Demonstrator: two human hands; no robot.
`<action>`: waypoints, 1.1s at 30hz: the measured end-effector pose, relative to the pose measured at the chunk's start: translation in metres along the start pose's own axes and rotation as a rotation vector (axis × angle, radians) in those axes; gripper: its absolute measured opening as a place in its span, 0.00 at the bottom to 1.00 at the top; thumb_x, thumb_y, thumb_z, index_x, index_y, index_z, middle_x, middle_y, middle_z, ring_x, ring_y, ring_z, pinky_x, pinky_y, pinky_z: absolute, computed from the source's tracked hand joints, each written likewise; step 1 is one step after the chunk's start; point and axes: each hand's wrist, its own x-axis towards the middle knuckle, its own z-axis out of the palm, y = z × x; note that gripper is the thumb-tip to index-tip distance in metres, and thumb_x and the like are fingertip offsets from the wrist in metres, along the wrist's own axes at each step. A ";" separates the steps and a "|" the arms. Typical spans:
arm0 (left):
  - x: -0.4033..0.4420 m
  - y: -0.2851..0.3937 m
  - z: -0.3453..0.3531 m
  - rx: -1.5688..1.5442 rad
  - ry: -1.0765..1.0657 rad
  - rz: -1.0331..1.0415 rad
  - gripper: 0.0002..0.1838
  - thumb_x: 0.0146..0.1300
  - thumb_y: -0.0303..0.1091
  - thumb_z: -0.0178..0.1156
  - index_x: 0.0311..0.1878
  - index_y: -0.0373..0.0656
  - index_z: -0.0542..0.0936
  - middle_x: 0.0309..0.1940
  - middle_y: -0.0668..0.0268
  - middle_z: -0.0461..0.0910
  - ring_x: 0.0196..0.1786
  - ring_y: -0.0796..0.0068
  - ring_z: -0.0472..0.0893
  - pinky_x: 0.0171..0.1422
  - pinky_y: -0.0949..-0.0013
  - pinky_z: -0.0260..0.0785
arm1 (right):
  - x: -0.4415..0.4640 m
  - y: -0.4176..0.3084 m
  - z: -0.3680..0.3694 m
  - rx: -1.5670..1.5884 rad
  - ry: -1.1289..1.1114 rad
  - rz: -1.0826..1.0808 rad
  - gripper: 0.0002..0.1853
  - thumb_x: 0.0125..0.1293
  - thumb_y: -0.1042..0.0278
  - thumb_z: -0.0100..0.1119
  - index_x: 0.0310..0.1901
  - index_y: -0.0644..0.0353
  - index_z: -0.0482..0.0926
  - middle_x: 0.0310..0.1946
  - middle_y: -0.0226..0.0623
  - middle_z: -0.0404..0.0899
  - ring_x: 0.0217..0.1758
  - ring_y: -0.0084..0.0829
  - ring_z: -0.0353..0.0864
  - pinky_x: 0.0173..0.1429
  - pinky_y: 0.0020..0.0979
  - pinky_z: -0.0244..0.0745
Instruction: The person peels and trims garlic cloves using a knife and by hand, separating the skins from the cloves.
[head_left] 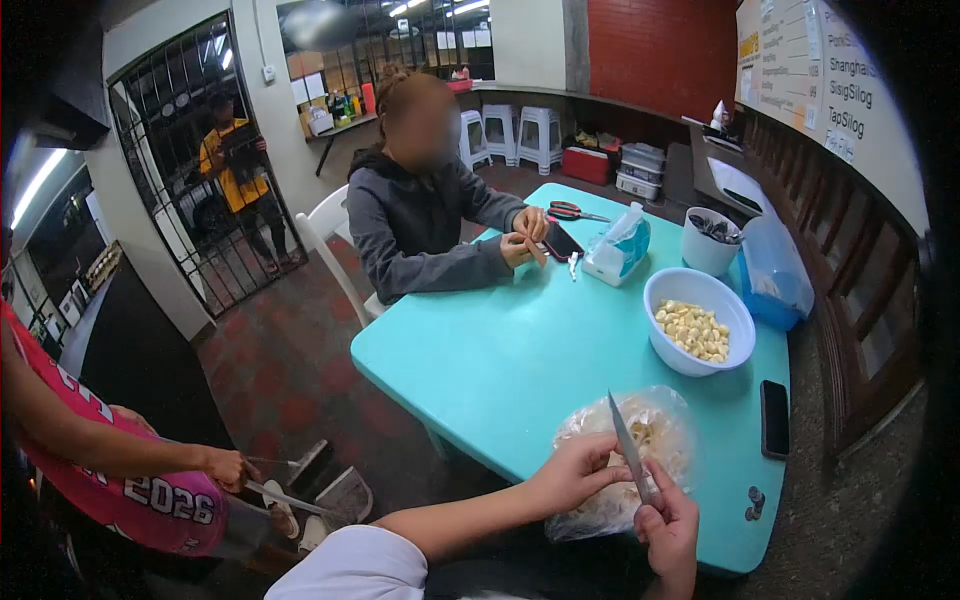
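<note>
My right hand point(668, 525) is wrapped around the handle of a small knife point(628, 445), its blade pointing up and away from me. Close beside the blade, my left hand point(580, 473) has its fingers pinched together; whatever lies between them is too small or hidden to make out. Beneath both hands a clear plastic bag point(675, 410) rests on the turquoise table point(480, 350), with pale garlic skins showing in it. Beyond the bag stands a light blue bowl point(738, 345) holding many peeled garlic cloves point(692, 330).
A black phone point(774, 420) lies by the right edge, near small dark items point(755, 503). Farther back are a white container point(710, 245), a tissue pack point(617, 245) and scissors point(575, 212). One person point(420, 220) sits opposite; another point(130, 460) holds a broom and dustpan at left.
</note>
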 end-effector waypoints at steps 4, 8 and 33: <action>-0.005 -0.007 -0.003 -0.042 -0.028 -0.047 0.07 0.58 0.30 0.62 0.40 0.41 0.78 0.17 0.76 0.63 0.21 0.88 0.58 0.23 0.76 0.51 | -0.003 0.004 0.000 -0.024 0.006 0.007 0.29 0.62 0.61 0.54 0.62 0.68 0.64 0.15 0.24 0.66 0.16 0.14 0.61 0.21 0.17 0.56; -0.008 -0.011 -0.003 -0.040 0.007 -0.018 0.06 0.60 0.28 0.59 0.40 0.38 0.77 0.23 0.74 0.71 0.27 0.88 0.66 0.29 0.77 0.59 | -0.002 0.005 0.000 -0.053 -0.028 0.004 0.28 0.61 0.64 0.53 0.62 0.66 0.64 0.15 0.25 0.67 0.16 0.14 0.61 0.22 0.17 0.56; -0.014 -0.005 -0.001 -0.207 -0.047 -0.050 0.06 0.61 0.29 0.57 0.39 0.37 0.74 0.36 0.69 0.74 0.41 0.81 0.72 0.46 0.75 0.65 | -0.004 0.049 -0.030 -0.181 -0.217 -0.135 0.31 0.61 0.62 0.54 0.63 0.63 0.58 0.13 0.25 0.65 0.12 0.18 0.60 0.20 0.21 0.58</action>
